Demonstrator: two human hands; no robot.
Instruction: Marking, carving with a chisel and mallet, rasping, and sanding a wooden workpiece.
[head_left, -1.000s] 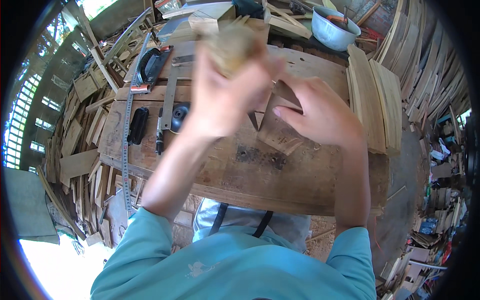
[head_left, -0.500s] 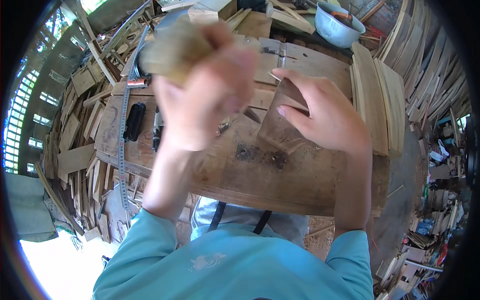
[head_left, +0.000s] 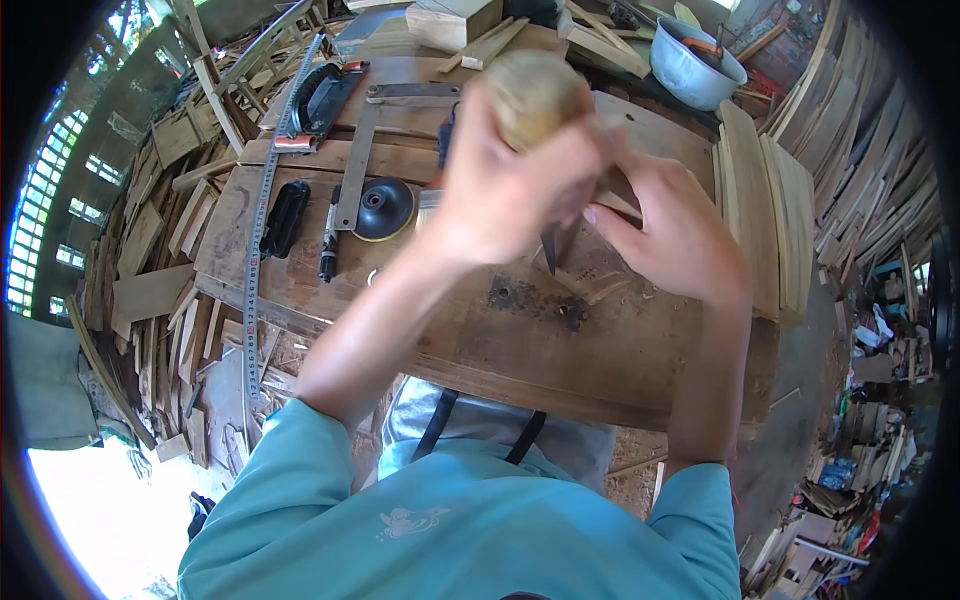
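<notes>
A blurred yellowish-brown object (head_left: 530,95) is filling your left hand's (head_left: 515,190) closed grip, above the tabletop (head_left: 450,330). Your right hand (head_left: 685,235) is hovering over or touching a wooden board (head_left: 590,265); its grip is staying unclear.

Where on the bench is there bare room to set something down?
The bench is bare between the dark stains and its near edge. Crowded: left, by disc, pen and square; right, by boards; middle, by left hand and right hand.
</notes>
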